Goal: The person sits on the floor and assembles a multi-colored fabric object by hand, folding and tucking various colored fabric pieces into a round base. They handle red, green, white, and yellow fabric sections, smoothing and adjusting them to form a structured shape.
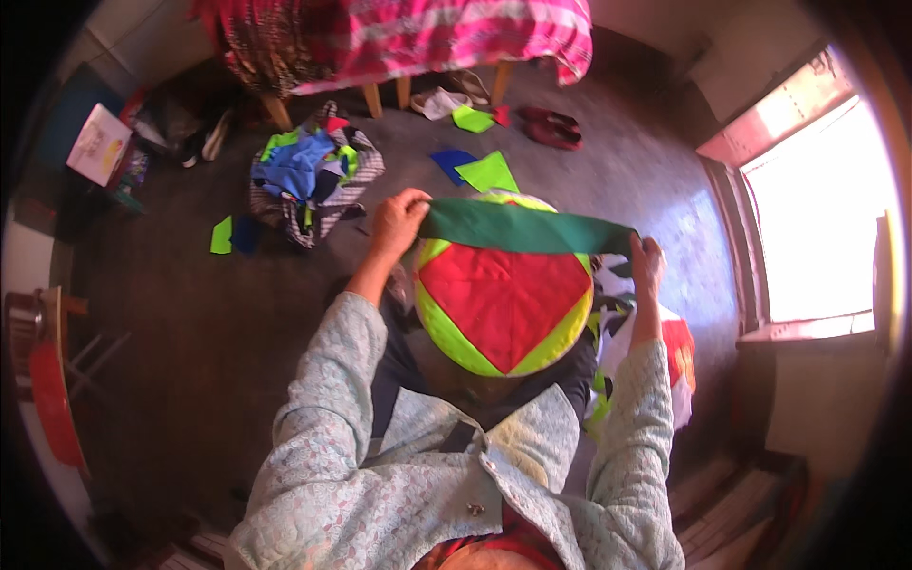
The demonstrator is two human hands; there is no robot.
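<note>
A long dark green strip of cloth [522, 226] is stretched between my two hands. My left hand [401, 220] pinches its left end, and my right hand [648, 263] grips the right end. Beneath the strip lies a round cushion-like patchwork piece [508, 309], a red diamond with a bright yellow-green border, at my knees. The strip passes across its far part and covers some of the red. Just beyond the round piece, a lime green cloth scrap [488, 173] and a dark blue scrap [453, 165] lie on the floor.
A bundle of coloured scraps [304, 171] sits on striped cloth at the far left. Dark red shoes [551, 127] stand near a bed with a pink checked cover [456, 43]. More scraps and a white and red bag [678, 356] are by my right forearm. A bright opening [822, 209] is at right.
</note>
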